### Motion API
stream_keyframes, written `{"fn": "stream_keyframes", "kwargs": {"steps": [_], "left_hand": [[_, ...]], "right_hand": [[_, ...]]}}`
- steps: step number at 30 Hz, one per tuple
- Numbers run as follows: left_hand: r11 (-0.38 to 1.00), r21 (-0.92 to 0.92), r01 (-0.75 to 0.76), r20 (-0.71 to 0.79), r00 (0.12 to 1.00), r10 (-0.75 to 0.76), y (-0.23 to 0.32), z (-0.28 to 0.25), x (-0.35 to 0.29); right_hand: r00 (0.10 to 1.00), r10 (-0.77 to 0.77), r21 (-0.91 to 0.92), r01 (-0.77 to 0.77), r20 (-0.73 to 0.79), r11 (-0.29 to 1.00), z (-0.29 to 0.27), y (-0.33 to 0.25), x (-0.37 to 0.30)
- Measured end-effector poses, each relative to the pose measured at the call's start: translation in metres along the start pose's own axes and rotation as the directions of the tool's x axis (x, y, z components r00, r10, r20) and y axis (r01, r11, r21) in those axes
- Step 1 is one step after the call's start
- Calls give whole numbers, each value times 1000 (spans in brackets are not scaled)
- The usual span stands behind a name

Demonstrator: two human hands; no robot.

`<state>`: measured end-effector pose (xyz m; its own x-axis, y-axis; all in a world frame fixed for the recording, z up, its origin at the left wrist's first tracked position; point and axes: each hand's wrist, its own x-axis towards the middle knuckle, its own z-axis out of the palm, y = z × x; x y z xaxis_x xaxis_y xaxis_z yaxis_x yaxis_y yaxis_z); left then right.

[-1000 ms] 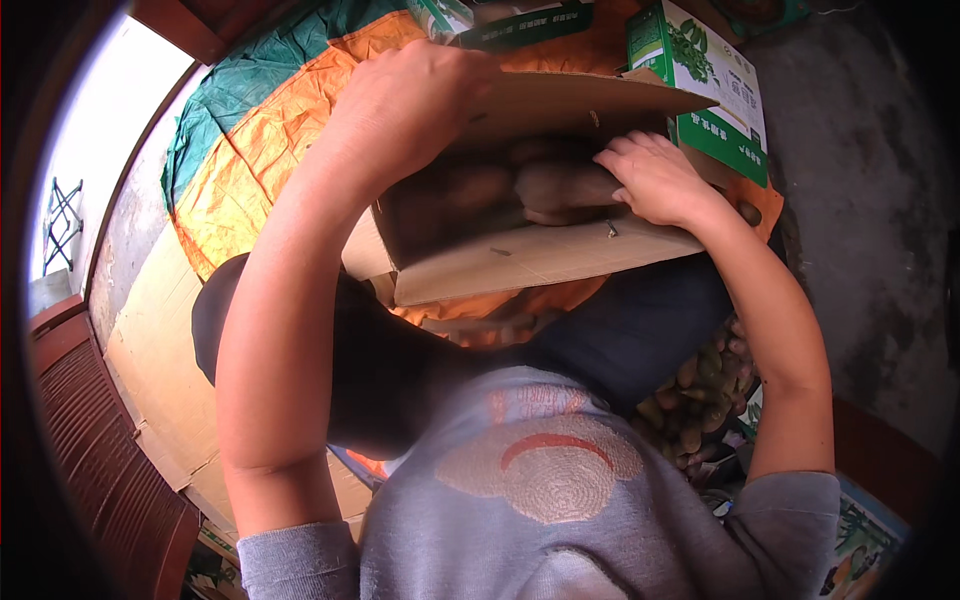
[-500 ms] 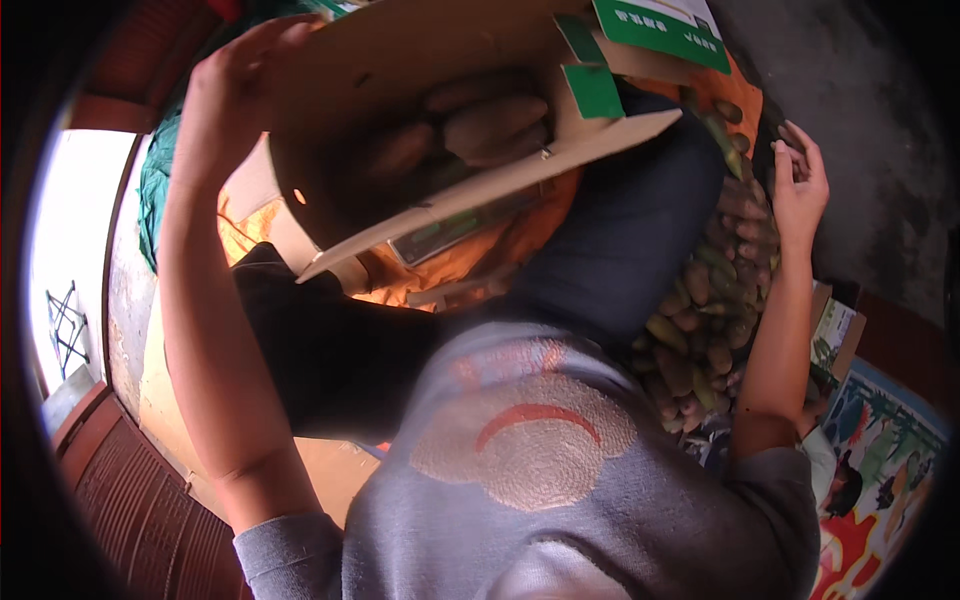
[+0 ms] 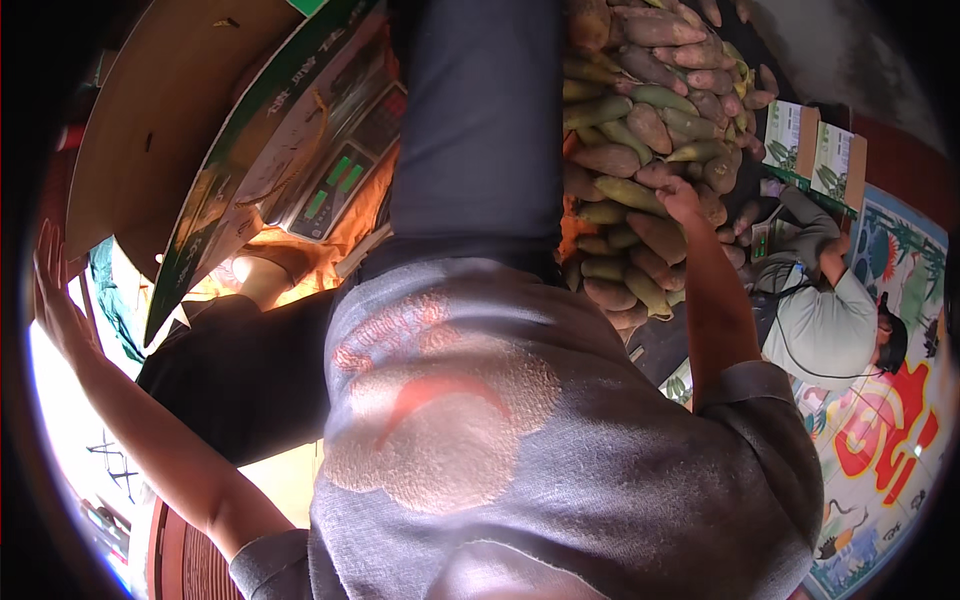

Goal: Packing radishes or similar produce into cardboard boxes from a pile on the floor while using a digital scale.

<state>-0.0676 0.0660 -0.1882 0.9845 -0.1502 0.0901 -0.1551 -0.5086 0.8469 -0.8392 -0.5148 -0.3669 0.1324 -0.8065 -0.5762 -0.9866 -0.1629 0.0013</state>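
Stretched out and apart, the fingers of my left hand (image 3: 62, 292) are beside the outer edge of a tilted cardboard box (image 3: 170, 110); nothing shows in them. The box has a green and white printed flap (image 3: 265, 140), and its contents are out of sight. On the right my right hand (image 3: 684, 203) rests on a heap of root vegetables. Its fingers are curled at the end of a reddish sweet potato (image 3: 657, 175), partly hiding their grip. Long greenish roots (image 3: 632, 194) lie among the reddish-brown ones around that hand.
A scale (image 3: 335, 190) with lit green displays stands on orange sheeting (image 3: 345, 255) left of my leg. Beyond the heap are printed cartons (image 3: 815, 150). A person (image 3: 825, 320) in a light shirt sits at the right, near a colourful printed panel (image 3: 880, 420).
My view has swung to the right. The right hand has moved from the heap's outer edge onto the vegetables. The left hand's curled fingers at the box rim are now stretched out.
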Motion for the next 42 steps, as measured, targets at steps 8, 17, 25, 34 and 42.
{"fn": "stream_keyframes", "kwargs": {"steps": [8,17,25,34,42], "left_hand": [[999,25,-40,46,998,38,-40,-35,15],[972,-211,101,-117,985,-128,-9,-31,6],[919,-393,-17,-238,968,-84,-20,-40,17],[886,-15,-463,-44,886,462,38,-37,23],[792,180,-584,178,811,558,67,-36,13]], "right_hand": [[964,225,-437,-143,143,888,74,64,-31],[985,149,-633,-168,-84,755,74,18,-60],[982,175,-600,-98,71,794,87,6,-83],[883,-351,-161,315,-311,935,-58,-124,-20],[394,-770,-314,746,-503,587,-235,-443,-181]]}}
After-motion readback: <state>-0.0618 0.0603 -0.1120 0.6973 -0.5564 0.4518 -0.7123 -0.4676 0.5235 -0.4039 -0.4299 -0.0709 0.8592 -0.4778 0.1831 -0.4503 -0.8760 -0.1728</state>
